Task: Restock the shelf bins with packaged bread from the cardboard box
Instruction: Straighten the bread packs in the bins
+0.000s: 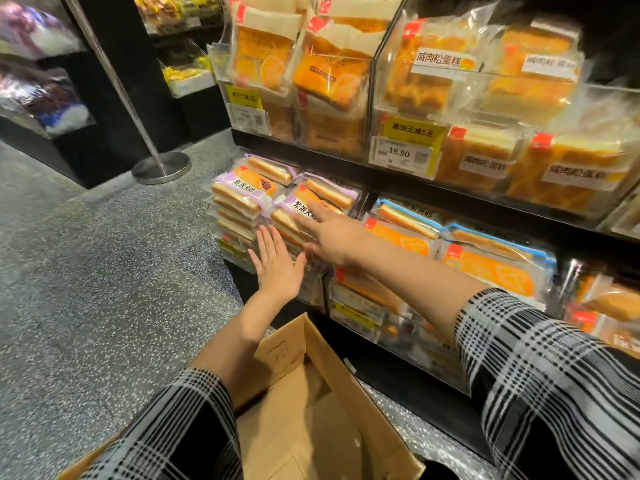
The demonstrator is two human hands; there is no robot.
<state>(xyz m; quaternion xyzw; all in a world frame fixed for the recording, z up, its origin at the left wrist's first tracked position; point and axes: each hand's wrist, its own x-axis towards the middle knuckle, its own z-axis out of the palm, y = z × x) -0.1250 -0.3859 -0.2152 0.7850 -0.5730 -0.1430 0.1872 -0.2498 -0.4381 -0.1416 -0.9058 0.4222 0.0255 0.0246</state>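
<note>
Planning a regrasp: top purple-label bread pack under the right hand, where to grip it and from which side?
Likely best from the aisle side: pinch the near short edge of the top purple pack, thumb above, fingers beneath. It lies flat on a stack, so only top and front edge are exposed. Right hand rests on it, open.

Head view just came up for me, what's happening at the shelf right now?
A person is tidying the purple-label bread packs in the lower shelf bin. The left hand presses flat against the front of the stack, fingers straight, while the right hand lies with straight fingers on the top packs. Neither hand grips a pack. The cardboard box sits open on the floor below the arms, and what shows of its inside looks empty.
</note>
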